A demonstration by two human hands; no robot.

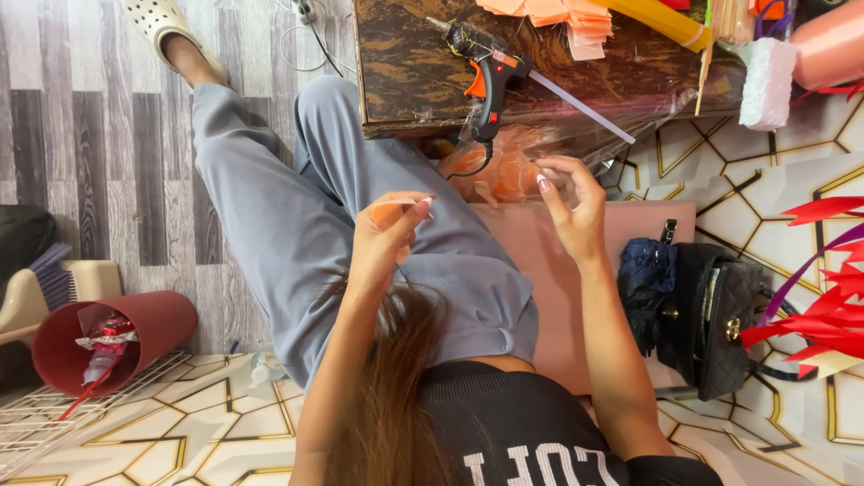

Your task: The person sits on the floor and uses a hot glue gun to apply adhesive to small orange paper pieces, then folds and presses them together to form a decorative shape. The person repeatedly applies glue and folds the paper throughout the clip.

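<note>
My left hand (382,238) pinches a small peach petal (389,214) over my lap; my right hand (569,202), fingers loosely curled, touches clear wrap (504,171) below the glue gun (481,67). That gun sits at the table (405,81) edge; its cord could snag and drag it down.

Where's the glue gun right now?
In the head view, the glue gun rests on the dark brown table at top centre, above both hands, with the stack of peach paper pieces beside it.

Bright even indoor light, soft shadows; glare on plastic sheet (621,112); hands perhaps slightly motion-blurred
</note>
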